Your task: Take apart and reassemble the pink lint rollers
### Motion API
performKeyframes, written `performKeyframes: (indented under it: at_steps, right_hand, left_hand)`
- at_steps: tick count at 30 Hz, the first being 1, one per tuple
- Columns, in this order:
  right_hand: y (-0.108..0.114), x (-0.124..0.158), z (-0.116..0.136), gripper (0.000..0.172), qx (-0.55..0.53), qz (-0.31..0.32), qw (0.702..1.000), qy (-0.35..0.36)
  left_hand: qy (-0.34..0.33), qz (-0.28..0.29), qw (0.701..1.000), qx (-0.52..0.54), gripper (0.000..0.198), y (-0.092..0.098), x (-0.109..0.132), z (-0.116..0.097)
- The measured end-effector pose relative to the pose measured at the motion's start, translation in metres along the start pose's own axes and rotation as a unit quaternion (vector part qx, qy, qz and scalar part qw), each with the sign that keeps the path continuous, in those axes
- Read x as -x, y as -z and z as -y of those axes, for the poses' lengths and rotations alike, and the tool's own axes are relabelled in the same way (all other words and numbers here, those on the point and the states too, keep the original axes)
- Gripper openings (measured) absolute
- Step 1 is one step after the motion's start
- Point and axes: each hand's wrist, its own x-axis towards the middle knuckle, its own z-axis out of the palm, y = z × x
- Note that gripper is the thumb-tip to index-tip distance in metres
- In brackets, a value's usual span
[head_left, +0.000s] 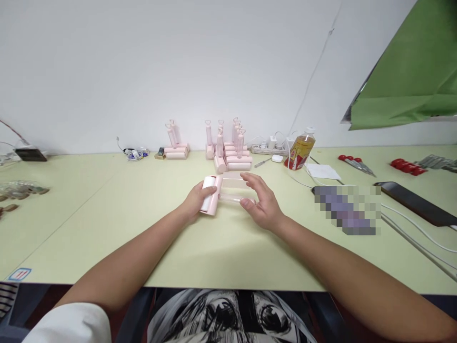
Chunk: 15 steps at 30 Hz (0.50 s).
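Pale counter (124,257): I see left grip (194,199) clasping pink roller (213,204), clear handle (231,198) pointing right toward spread right grip (266,202), contact hard to tell

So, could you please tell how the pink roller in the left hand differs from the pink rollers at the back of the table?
The held roller is in the left hand, whereas the back rollers rest on the table. The held roller's handle points sideways toward the right hand; the back rollers' handles point upward. Both are pale pink.
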Motion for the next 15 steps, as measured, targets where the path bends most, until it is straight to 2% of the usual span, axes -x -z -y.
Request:
performKeyframes:
  at_steps: [4, 6, 9, 12, 15]
  right_hand:
    - [-0.003, 0.0, -0.011, 0.05, -0.062, -0.02, 0.99, -0.129]
    - [-0.003, -0.002, -0.016, 0.052, -0.102, -0.046, 0.97, -0.214]
    - [-0.007, -0.005, -0.023, 0.056, -0.145, -0.077, 0.933, -0.321]
    - [-0.016, -0.004, -0.026, 0.053, -0.158, -0.088, 0.924, -0.337]
    - [-0.027, 0.0, -0.026, 0.05, -0.124, -0.024, 0.954, -0.272]
  left_hand:
    - [0.065, -0.007, 0.992, 0.106, 0.036, 0.0, -0.002, -0.004]
    - [0.083, 0.049, 0.983, 0.156, 0.043, 0.0, 0.0, -0.009]
    - [0.098, 0.176, 0.962, 0.186, 0.056, -0.001, 0.007, -0.016]
    - [0.078, 0.247, 0.937, 0.234, 0.057, -0.005, 0.017, -0.02]
    - [0.075, 0.275, 0.919, 0.273, 0.058, -0.013, 0.025, -0.019]
